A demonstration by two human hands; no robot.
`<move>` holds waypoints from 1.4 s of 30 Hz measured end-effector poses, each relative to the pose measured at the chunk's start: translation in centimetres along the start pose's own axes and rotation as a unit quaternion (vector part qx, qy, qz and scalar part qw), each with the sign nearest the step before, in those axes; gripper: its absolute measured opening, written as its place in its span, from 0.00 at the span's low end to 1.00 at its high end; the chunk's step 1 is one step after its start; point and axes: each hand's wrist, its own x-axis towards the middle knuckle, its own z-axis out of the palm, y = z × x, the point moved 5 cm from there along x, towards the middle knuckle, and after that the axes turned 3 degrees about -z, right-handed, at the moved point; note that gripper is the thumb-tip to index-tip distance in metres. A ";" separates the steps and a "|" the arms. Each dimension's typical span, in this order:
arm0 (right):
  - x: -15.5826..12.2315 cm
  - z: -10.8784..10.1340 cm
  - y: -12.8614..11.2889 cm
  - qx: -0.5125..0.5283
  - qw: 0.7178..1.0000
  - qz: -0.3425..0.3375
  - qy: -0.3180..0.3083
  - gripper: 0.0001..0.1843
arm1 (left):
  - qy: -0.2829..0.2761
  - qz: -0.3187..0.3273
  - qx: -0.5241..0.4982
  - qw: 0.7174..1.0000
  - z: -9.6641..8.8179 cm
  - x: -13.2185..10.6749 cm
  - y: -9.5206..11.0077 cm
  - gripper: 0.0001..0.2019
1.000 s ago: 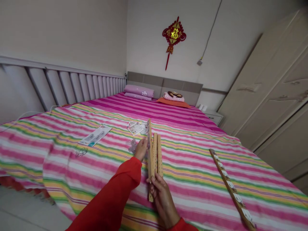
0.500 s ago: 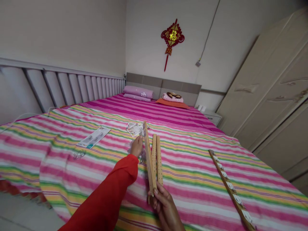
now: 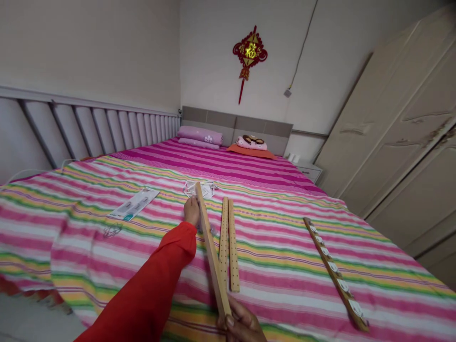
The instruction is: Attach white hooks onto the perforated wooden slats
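Note:
A long, narrow wooden strip [image 3: 211, 249] is lifted above the striped bedspread, its near end tilted toward me. My left hand [image 3: 192, 210], in a red sleeve, is closed at the strip's far end, its fingertips partly hidden behind the wood. Pinching the near end is my right hand [image 3: 244, 324], with thumb and fingers around the edge. Just right of the held piece lie two more wooden strips with rows of small holes, the left one [image 3: 223, 228] and the right one [image 3: 232, 247]. Some clear plastic shows below the strip near my left hand.
A wooden rack [image 3: 335, 270] with several white round pieces lies at the right. At left are a flat package [image 3: 135, 203] and a thin wire-like tangle [image 3: 112, 230]. White papers [image 3: 207, 189] lie beyond the strips. Pillows [image 3: 200, 137] rest by the headboard; a wardrobe [image 3: 377, 128] stands right.
The held strip has swung with its far end to the left, and my left hand has moved left and slightly up with it. My right hand has lowered toward me. The view has shifted slightly.

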 end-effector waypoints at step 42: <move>-2.2 -7.4 -7.7 -0.104 0.961 -0.163 0.197 0.29 | -0.260 0.212 0.185 0.924 -2.2 -13.6 -5.2 0.16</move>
